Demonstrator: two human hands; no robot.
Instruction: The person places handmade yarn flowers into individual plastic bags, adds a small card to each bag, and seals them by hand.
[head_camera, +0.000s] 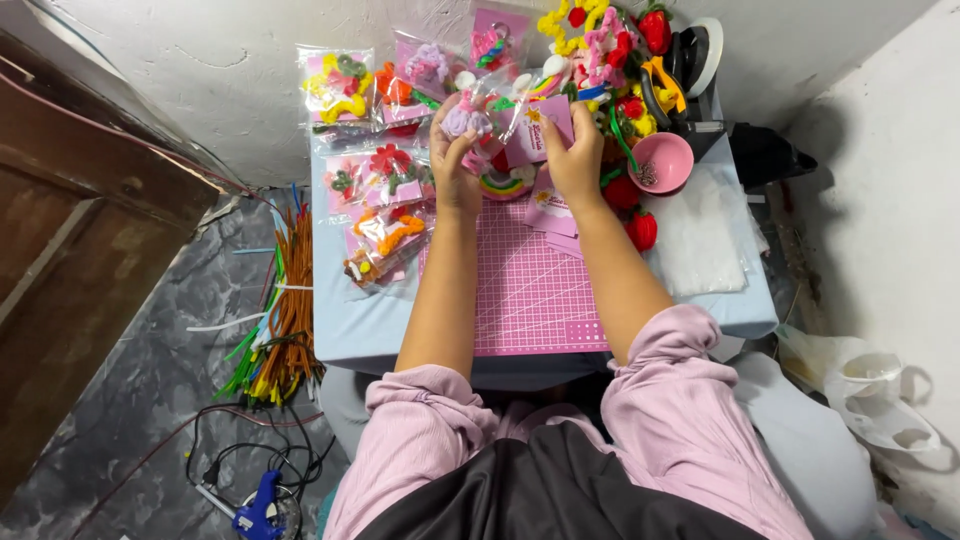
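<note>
The clear packet (480, 112) with a lilac fuzzy ornament and pink backing card sits at the far end of our pink cutting mat (530, 290), held above it between both hands. Nearest us the mat lies bare; beyond it our left hand (452, 160) is closed around the packet's ornament end and our right hand (575, 150) pinches the card end, fingers curled. We judge the packing step to be under way, and the next move calls for a steady two-handed grip, since finished packets (385, 205) and loose ornaments (610, 55) crowd the table (345, 320) just beyond.
</note>
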